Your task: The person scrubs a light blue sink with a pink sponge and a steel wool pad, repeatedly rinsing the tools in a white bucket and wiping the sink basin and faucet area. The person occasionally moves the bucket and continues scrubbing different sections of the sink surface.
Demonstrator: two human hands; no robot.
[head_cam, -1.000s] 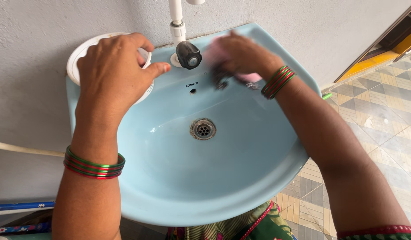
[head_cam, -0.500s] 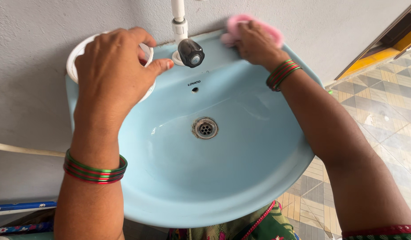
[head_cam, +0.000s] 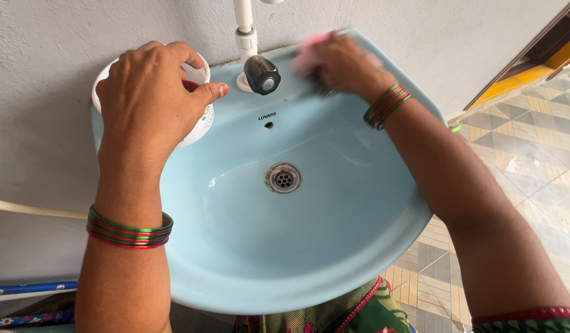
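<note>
1. Rough grey plaster wall [head_cam: 63,37] stands at the far side, and a light blue washbasin [head_cam: 334,246] is fixed against it; a patterned tile floor [head_cam: 532,160] shows at the right.
2. The fingers of the right hand [head_cam: 340,65] are curled narrow around a pink scrubbing pad [head_cam: 308,54], pressing it on the far rim of the basin, just right of the tap. The pad is blurred, so its exact shape cannot be told.
3. The fingers of the left hand [head_cam: 149,92] are spread over the open top of a white round container [head_cam: 198,120], which stands on the far left corner of the basin rim, touching the wall. The thumb points right, toward the tap, and the palm covers most of the container.
4. Between the two hands is a black tap knob [head_cam: 262,75] with a white pipe [head_cam: 243,21] going up along the wall behind it.
5. Each wrist carries green and red bangles [head_cam: 129,229]; the right forearm comes in from the near right, the left forearm from the near left.
6. At the middle of the bowl sits a metal drain [head_cam: 283,178], and a small overflow hole is on the far wall of the bowl, above it.
7. At the near left, under the basin, a blue and white stick [head_cam: 32,288] lies across.
</note>
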